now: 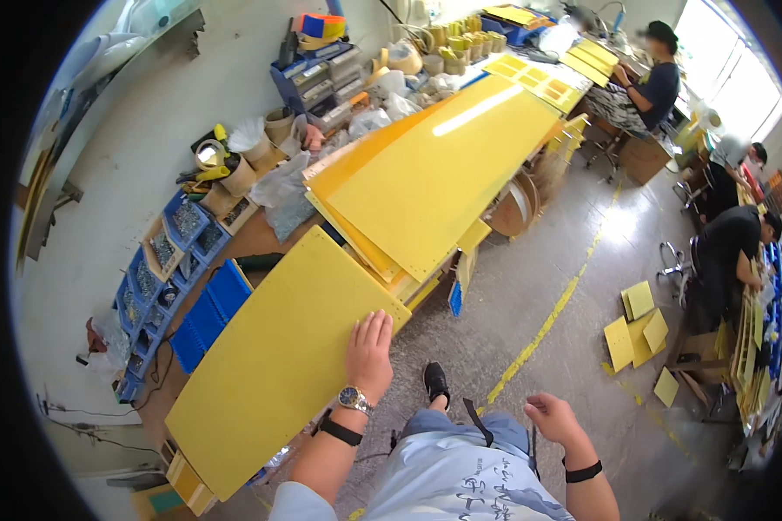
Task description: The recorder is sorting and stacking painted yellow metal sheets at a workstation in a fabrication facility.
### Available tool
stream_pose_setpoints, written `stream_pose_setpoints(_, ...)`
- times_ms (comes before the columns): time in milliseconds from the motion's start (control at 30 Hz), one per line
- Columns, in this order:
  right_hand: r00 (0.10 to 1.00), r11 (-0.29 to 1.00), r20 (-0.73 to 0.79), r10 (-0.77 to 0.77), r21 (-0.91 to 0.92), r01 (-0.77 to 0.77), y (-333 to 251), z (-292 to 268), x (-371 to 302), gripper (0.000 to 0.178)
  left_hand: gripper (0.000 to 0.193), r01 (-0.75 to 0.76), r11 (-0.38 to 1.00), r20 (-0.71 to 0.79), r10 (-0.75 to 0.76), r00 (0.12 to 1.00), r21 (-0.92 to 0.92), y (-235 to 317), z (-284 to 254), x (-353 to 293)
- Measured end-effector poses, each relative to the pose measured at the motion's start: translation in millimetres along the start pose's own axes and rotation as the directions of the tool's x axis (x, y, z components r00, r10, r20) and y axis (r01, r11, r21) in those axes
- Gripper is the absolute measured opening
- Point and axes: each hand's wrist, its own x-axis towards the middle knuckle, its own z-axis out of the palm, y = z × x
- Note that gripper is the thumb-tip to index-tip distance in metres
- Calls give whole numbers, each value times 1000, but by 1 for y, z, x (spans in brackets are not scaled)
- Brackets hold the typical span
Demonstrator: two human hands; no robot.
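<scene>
A large flat yellow panel lies on the workbench in front of me to the left. My left hand rests flat on its right edge, near the far corner, with the fingers stretched out. That wrist carries a watch and a black band. My right hand hangs over the floor at my right side, away from the bench. Its fingers are loosely bent and nothing shows in them. Beyond the near panel lies a stack of yellow panels, their edges slightly out of line.
Blue bins of small hardware line the wall side, beside a blue ribbed piece. Tape rolls and plastic bags crowd the bench's back. Small yellow plates lie on the floor at right. Several people work farther off, one seated.
</scene>
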Motion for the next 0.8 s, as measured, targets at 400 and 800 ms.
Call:
stream_pose_setpoints(400, 858, 929, 452, -243, -147, 340, -64, -4, 138, 36, 44, 340, 887, -111, -390, 914, -312, 54, -50, -47)
stream_pose_setpoints(800, 616, 801, 712, -338, -126, 585, -97, 47, 242, 34, 50, 900, 32, 47, -997, 58, -434, 148, 8, -296)
